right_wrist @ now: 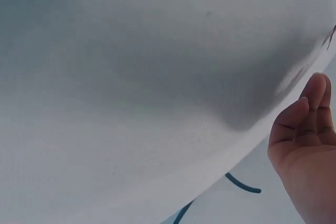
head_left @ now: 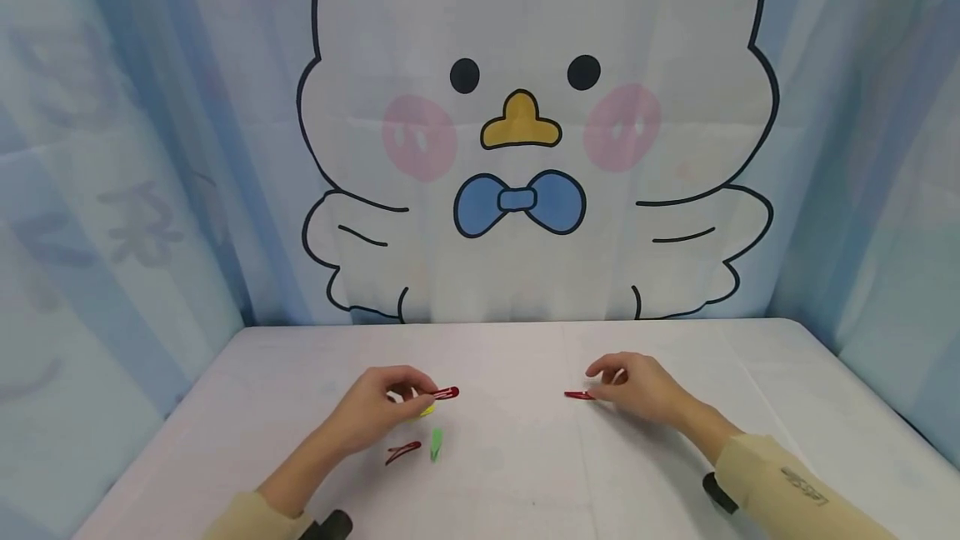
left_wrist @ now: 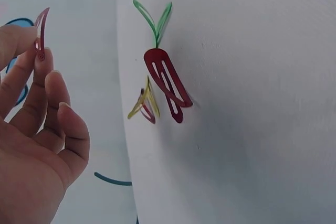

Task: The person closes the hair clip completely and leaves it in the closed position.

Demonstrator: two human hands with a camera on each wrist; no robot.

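Observation:
My left hand (head_left: 382,407) pinches a red hair clip (head_left: 447,393) between thumb and fingertips, above the table. In the left wrist view this held clip (left_wrist: 41,32) points upward. Below the hand lie a green hair clip (head_left: 437,445), a dark red one (head_left: 403,451) and a yellow one (head_left: 427,411) partly hidden by the thumb. Another small red clip (left_wrist: 148,111) lies against the yellow clip (left_wrist: 136,107) in the left wrist view. My right hand (head_left: 637,387) hovers beside a red hair clip (head_left: 576,395); its thumb and index tips stand apart.
A white cloth covers the table (head_left: 510,482). Behind it hangs a curtain (head_left: 525,273) with a cartoon bird, and blue curtains (head_left: 112,190) flank the sides. Dark wrist devices (head_left: 720,492) sit at both sleeves.

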